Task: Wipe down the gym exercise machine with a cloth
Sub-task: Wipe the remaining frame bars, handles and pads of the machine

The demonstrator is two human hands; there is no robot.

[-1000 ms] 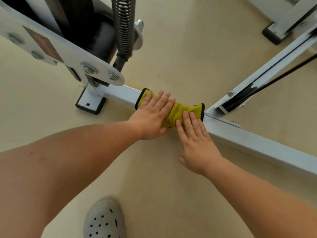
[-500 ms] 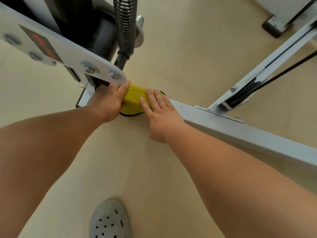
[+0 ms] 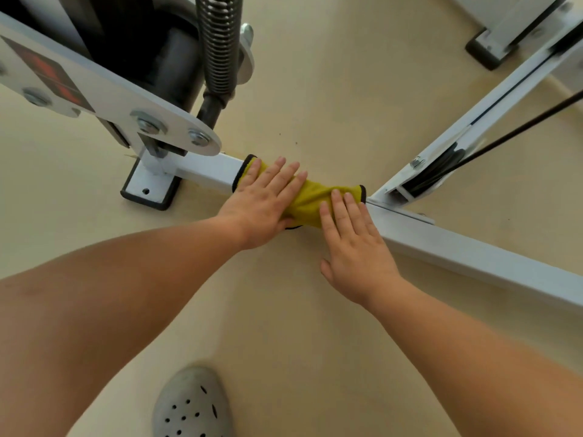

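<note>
A yellow cloth [image 3: 310, 197] with a black hem is draped over the white floor bar [image 3: 473, 250] of the gym machine. My left hand [image 3: 266, 203] lies flat on the cloth's left part, fingers straight, pressing it onto the bar. My right hand [image 3: 353, 244] presses the cloth's right part with straight fingers, its palm down beside the bar. The cloth's right edge sits at the joint where a slanted white beam [image 3: 479, 127] meets the bar.
A white plate with bolts [image 3: 148, 121], a coil spring [image 3: 219, 42] and a black cylinder [image 3: 176, 64] hang over the bar's left end, above its black-edged foot [image 3: 148, 187]. A black cable [image 3: 520, 127] runs along the slanted beam. My grey clog [image 3: 192, 405] stands on the beige floor.
Half a second ago both hands had the cloth bunched at the bar's left end under the plate. They have slid it back right along the bar to the joint, spreading it out again.
</note>
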